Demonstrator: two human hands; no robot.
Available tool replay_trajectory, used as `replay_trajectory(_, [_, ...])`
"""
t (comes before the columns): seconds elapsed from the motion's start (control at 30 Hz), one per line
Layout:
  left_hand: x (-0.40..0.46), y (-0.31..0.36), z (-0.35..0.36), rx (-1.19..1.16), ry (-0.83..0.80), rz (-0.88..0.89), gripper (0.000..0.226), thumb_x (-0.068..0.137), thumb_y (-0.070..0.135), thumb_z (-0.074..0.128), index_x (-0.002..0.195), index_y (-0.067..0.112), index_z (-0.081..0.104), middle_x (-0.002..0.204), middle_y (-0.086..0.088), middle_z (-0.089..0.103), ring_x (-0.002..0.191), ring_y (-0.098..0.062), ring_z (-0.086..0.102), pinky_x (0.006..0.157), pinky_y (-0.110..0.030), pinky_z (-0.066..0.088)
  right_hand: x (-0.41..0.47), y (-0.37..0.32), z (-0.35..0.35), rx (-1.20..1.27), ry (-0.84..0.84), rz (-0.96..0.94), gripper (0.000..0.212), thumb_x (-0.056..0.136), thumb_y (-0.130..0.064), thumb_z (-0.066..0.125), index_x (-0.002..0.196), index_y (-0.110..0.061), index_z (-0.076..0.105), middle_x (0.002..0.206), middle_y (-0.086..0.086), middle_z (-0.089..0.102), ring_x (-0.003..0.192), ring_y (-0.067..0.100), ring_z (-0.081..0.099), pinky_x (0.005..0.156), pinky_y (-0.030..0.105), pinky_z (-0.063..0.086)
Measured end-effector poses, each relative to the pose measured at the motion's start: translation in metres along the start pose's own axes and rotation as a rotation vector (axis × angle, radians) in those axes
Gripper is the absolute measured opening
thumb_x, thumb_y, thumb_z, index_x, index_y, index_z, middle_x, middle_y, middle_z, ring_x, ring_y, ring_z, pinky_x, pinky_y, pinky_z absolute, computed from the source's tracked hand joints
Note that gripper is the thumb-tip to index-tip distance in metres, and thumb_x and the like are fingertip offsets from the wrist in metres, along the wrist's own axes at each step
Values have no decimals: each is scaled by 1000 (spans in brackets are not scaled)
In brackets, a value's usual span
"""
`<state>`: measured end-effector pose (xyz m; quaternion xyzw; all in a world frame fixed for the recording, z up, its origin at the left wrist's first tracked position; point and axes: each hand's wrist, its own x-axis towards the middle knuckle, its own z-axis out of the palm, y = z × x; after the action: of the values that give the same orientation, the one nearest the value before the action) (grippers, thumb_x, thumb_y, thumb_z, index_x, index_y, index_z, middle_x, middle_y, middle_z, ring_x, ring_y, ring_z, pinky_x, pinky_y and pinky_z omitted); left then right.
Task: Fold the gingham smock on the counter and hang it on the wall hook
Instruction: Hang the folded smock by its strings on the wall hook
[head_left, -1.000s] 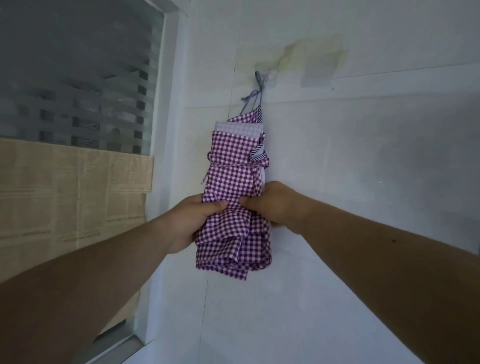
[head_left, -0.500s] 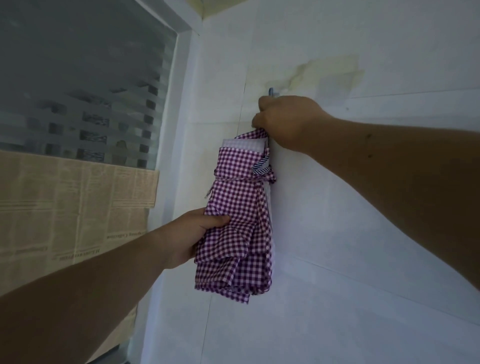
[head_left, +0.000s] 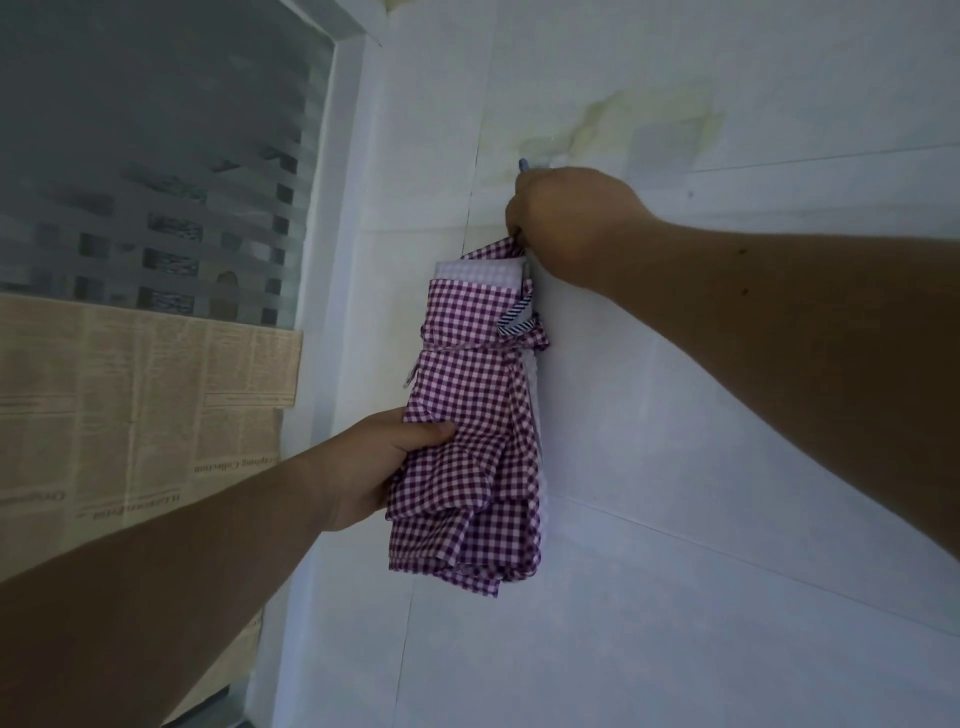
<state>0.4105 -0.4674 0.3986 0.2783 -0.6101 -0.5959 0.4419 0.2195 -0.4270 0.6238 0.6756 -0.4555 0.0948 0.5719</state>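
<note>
The purple-and-white gingham smock (head_left: 467, 415), folded into a narrow bundle, hangs against the white tiled wall. My left hand (head_left: 374, 467) grips its lower left side, thumb pressed on the front of the cloth. My right hand (head_left: 561, 218) is curled around the top of the smock, where its loop meets the wall hook (head_left: 522, 165). Only the hook's blue tip shows above my knuckles; the loop itself is hidden by the hand.
A frosted window (head_left: 156, 156) with a white frame fills the left, with newspaper (head_left: 130, 405) taped over its lower part. Yellowish tape residue (head_left: 649, 130) marks the wall beside the hook.
One second ago both hands held the smock's middle. My right hand has since risen to the top loop at the hook and stays there. My left hand keeps its grip.
</note>
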Motion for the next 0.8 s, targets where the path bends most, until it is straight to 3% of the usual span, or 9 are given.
replay_trajectory(0.07, [-1,-1,1,-11,7,4,48,94,29,74,139,15,65,128,-7,75,121,-29,71,112,-47,50,-4,-11,-6,191,19,123,30,90,6,54,118,-4,61,111,17,64,91,36,64,81,44,55])
replay_trajectory(0.2, [-8,-5,6,-40,2,-7,46,96,32,72,139,17,65,128,-7,76,119,-28,72,106,-43,53,-51,-60,-8,778,94,495,25,102,-28,48,120,-11,41,82,3,59,71,23,60,58,34,41])
replay_trajectory(0.33, [-13,-9,9,-30,-36,-47,53,95,46,71,142,22,63,131,-6,74,121,-28,71,111,-46,50,-99,-93,-8,1186,-109,698,58,100,-68,33,100,-15,57,83,-1,64,76,15,63,63,31,45])
replay_trajectory(0.43, [-18,-12,11,-15,-28,-80,60,94,58,68,143,24,61,131,-7,74,122,-28,71,114,-49,48,-127,-119,6,1481,-474,590,27,98,-46,60,111,-23,65,111,-1,72,99,17,69,83,30,56])
replay_trajectory(0.5, [-22,-8,11,3,-1,-70,60,94,59,65,143,25,61,129,-7,75,119,-27,72,111,-47,51,-133,-123,14,1508,-610,620,19,98,-45,62,106,-28,64,110,-2,70,98,16,67,80,30,55])
replay_trajectory(0.6, [-28,3,14,14,1,-17,53,98,56,63,142,26,61,128,-7,76,117,-28,73,106,-46,54,-124,-114,13,1529,-470,693,17,98,-41,65,90,-26,65,96,-3,70,92,15,68,80,28,55])
replay_trajectory(0.67, [-33,3,18,24,68,4,48,98,53,64,139,28,62,121,-5,78,110,-26,76,92,-38,61,-126,-118,15,1510,-414,719,19,98,-37,65,94,-19,69,95,1,73,92,18,70,83,31,57])
replay_trajectory(0.73, [-35,-3,22,51,106,10,46,100,50,63,139,27,62,116,-4,80,104,-24,78,80,-32,63,-135,-129,24,1504,-458,712,24,98,-37,65,100,-14,72,99,5,75,93,20,71,83,33,58])
replay_trajectory(0.8, [-38,-10,23,60,110,26,44,101,49,63,139,27,62,116,-4,80,103,-23,78,80,-33,62,-143,-134,28,1538,-489,713,18,98,-40,66,92,-23,69,95,-1,74,89,15,70,77,25,56])
